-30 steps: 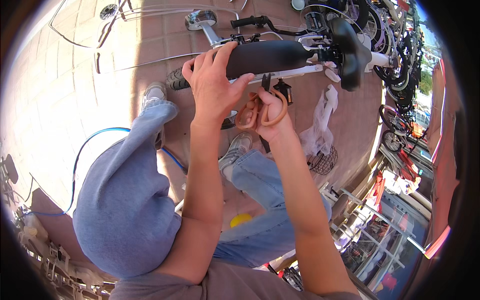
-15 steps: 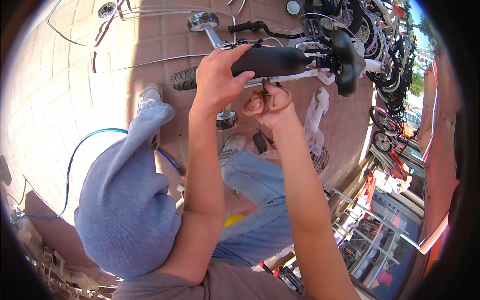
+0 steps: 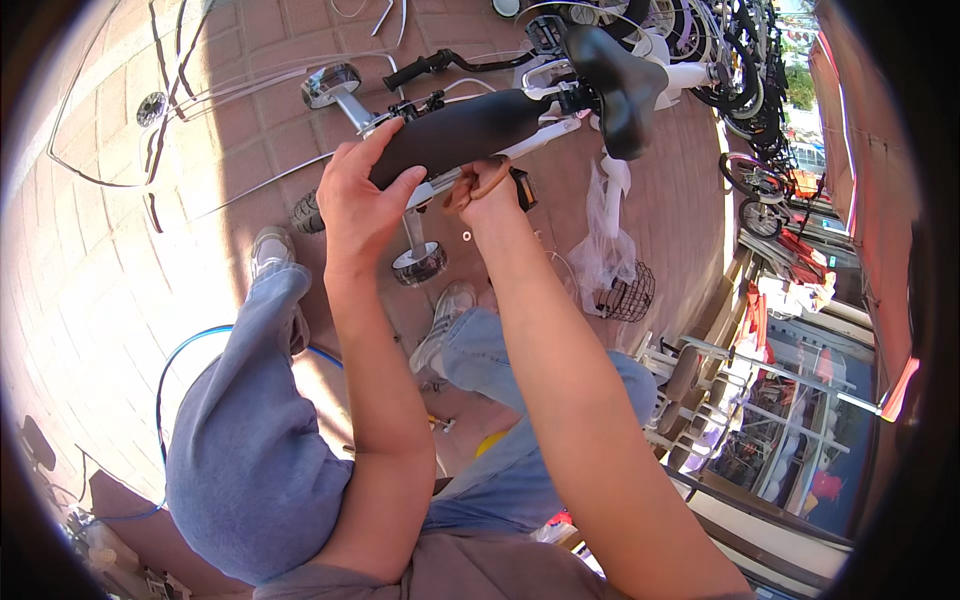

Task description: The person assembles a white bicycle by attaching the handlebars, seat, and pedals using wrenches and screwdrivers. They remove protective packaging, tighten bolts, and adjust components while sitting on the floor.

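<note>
Brick paving [image 3: 690, 190] forms the work surface, part shaded and part in strong sun; parked bicycles [image 3: 745, 95] line the upper right. One container noted: a dark wire basket [image 3: 632, 290] on the paving, with clear plastic wrapping [image 3: 605, 250] against its left side; whether anything lies inside cannot be told.

Compared with half a second earlier, the small bicycle [image 3: 552, 133] sits further left in the view. The tan-handled scissors [image 3: 492, 178], whose two handle loops and dark blade bases showed clearly before, are now mostly covered; only part of the handles is visible, close below the black mudguard [image 3: 465, 132]. The blades are out of sight, so their opening cannot be determined. The basket, partly behind the right forearm before, is now seen more fully.

Left hand [image 3: 362, 190]: thumb and fingers spread across the rear of the mudguard, thumb on the near side, gripping it. Right hand [image 3: 485, 200]: fingers curled around the scissors' handles, beside the white frame tube. A chromed stabiliser wheel [image 3: 420, 263] stands between the forearms; the black saddle [image 3: 618, 90] is to the right of the mudguard.
</note>
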`<state>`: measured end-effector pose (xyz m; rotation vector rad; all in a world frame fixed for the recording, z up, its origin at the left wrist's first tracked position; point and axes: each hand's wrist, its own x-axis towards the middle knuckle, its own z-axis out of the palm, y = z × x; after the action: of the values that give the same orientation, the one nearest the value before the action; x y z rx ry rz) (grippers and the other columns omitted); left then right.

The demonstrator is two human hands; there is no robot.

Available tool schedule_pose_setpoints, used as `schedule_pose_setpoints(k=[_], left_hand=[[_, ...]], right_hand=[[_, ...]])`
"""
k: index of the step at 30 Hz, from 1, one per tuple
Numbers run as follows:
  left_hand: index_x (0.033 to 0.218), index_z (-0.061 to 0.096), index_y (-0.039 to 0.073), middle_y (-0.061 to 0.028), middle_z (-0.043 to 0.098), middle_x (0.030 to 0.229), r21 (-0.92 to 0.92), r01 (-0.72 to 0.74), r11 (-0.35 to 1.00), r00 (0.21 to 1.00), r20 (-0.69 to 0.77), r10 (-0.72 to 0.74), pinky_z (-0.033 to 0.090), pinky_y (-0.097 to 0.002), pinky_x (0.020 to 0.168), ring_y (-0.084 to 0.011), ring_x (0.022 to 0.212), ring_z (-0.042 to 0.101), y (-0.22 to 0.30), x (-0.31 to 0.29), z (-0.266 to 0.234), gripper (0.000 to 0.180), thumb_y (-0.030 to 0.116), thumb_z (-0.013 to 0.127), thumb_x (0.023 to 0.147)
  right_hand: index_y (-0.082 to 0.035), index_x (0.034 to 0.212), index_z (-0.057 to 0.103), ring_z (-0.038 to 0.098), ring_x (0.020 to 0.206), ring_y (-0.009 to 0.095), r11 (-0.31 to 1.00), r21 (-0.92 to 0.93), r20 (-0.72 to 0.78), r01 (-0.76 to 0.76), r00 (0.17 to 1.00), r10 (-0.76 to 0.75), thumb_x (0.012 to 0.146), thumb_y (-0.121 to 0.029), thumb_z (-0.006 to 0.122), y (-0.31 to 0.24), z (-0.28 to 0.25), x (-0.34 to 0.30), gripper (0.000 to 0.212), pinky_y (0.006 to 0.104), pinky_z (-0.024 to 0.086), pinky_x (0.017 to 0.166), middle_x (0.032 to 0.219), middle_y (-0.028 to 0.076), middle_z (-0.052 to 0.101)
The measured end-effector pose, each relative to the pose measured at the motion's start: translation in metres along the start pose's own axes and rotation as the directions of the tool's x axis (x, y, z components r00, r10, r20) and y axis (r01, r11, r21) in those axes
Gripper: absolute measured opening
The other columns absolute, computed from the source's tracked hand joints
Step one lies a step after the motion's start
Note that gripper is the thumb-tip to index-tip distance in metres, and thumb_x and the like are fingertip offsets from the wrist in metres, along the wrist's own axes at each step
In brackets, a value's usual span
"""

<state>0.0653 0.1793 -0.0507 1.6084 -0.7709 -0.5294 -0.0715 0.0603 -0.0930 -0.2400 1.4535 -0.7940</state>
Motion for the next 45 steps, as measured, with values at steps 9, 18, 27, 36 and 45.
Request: schedule_pose_setpoints(k=[9,18,27,36,45], left_hand=[[0.113,0.064,0.01,-0.0064,0.062,0.086,0.034,-0.041,0.999,0.999,-0.026,0.042,0.047,-0.0273,0.073,-0.0161,0.079,0.06,-0.01,-0.001,0.0,0.047,0.013,0.077,0.068],[0.11,0.065,0.006,-0.0058,0.063,0.089,0.004,-0.05,0.999,0.995,-0.083,0.05,0.047,-0.0251,0.076,-0.0131,0.082,0.06,-0.012,0.001,0.002,0.041,0.012,0.076,0.07],[0.108,0.066,0.005,-0.0054,0.064,0.091,-0.001,-0.052,0.999,0.994,-0.1,0.052,0.047,-0.025,0.077,-0.013,0.084,0.06,-0.016,0.001,0.0,0.04,0.012,0.076,0.07],[0.112,0.063,0.011,-0.0079,0.063,0.084,0.014,-0.12,0.993,0.981,-0.149,0.121,0.048,-0.0295,0.068,-0.0198,0.072,0.06,-0.022,0.003,0.002,0.048,0.017,0.076,0.067],[0.094,0.054,0.002,-0.0078,0.053,0.091,-0.051,-0.037,0.998,0.81,-0.587,0.0,0.038,-0.0324,0.079,-0.0189,0.086,0.047,-0.008,-0.062,0.056,0.016,0.005,0.061,0.081]], right_hand=[[0.0,0.066,0.048,0.038,0.036,0.013,0.696,-0.698,0.021,0.168,0.976,-0.215,0.071,0.004,0.055,-0.001,-0.021,-0.026,0.009,0.0272,0.026,0.032,0.052,0.007,0.042],[0.001,0.072,0.058,0.045,0.044,0.02,-0.138,-0.888,0.452,0.438,0.887,-0.092,0.068,-0.005,0.061,-0.069,-0.055,-0.009,0.007,0.0347,0.039,0.045,0.055,0.012,0.051],[0.0,0.081,0.064,0.059,0.059,0.035,-0.609,-0.343,0.82,0.715,0.544,0.176,0.071,-0.01,0.062,-0.111,-0.044,-0.01,0.014,0.0406,0.045,0.056,0.065,0.022,0.058],[-0.002,0.091,0.06,0.061,0.076,0.038,-0.557,-0.25,0.734,0.792,0.53,0.424,0.077,-0.013,0.061,-0.11,-0.048,-0.053,0.018,0.0454,0.048,0.065,0.079,0.019,0.063],[-0.005,0.101,0.056,0.061,0.076,0.036,-0.605,-0.442,0.671,0.663,0.692,0.268,0.079,-0.022,0.063,-0.101,-0.141,-0.101,0.029,0.0449,0.049,0.063,0.085,0.016,0.06]])
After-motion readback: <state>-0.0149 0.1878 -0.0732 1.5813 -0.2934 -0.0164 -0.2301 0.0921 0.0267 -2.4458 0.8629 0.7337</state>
